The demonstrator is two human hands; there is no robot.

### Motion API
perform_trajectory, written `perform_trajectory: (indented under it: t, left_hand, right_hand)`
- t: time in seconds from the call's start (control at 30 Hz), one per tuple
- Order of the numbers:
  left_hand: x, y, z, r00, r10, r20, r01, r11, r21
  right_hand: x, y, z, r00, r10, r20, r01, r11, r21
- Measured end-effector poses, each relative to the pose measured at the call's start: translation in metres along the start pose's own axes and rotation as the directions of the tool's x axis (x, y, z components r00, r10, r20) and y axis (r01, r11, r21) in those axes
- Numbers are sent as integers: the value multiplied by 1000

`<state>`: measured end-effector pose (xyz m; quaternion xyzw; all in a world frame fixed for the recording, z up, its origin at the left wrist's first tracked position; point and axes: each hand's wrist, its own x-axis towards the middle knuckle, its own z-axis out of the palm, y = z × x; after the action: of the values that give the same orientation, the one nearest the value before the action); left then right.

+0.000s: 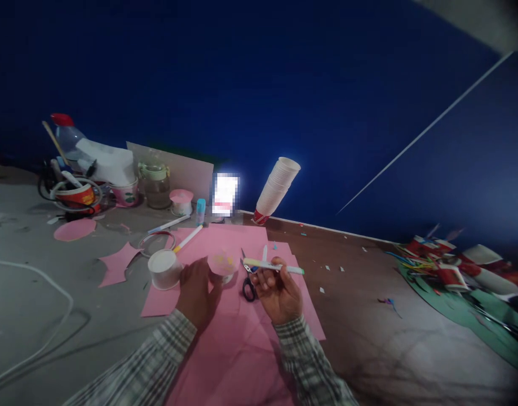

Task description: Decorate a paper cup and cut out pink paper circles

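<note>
A slim felt-tip pen (pixel 269 266) with a green end lies across the fingers of my right hand (pixel 282 293), which is closed on it, palm up. My left hand (pixel 199 293) curls around the near left side of a small paper cup with a pink top (pixel 222 263), marked with yellow patches. Some of that hand's fingers are hidden from me. Just left of it, a white paper cup (pixel 163 270) lies close to the knuckles. Dark-handled scissors (pixel 249 286) rest between my hands on pink paper sheets (pixel 237 332).
A leaning stack of paper cups (pixel 278 189) and a bright blurred screen (pixel 225 194) stand by the blue wall. At left are a glass jar (pixel 155 186), a glue stick (pixel 200 211) and a pink cut-out (pixel 120 264). Cluttered craft pieces lie on green card (pixel 448 304) at right.
</note>
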<state>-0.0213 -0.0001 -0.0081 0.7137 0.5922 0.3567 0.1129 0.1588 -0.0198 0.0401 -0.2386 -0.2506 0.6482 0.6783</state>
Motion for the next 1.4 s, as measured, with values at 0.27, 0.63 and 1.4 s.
perform_trajectory:
  t: [0.27, 0.63, 1.4]
  left_hand:
    - [-8, 23, -23, 942, 4, 336, 111, 940, -321]
    - [-18, 41, -15, 798, 128, 589, 329, 726, -603]
    - [-11, 48, -15, 664, 203, 719, 472, 632, -614]
  right_hand:
    - [0, 6, -7, 996, -91, 23, 93, 936, -339]
    - [-3, 27, -7, 996, -18, -85, -41, 765, -642]
    - [-13, 32, -4, 954, -263, -141, 113, 756, -644]
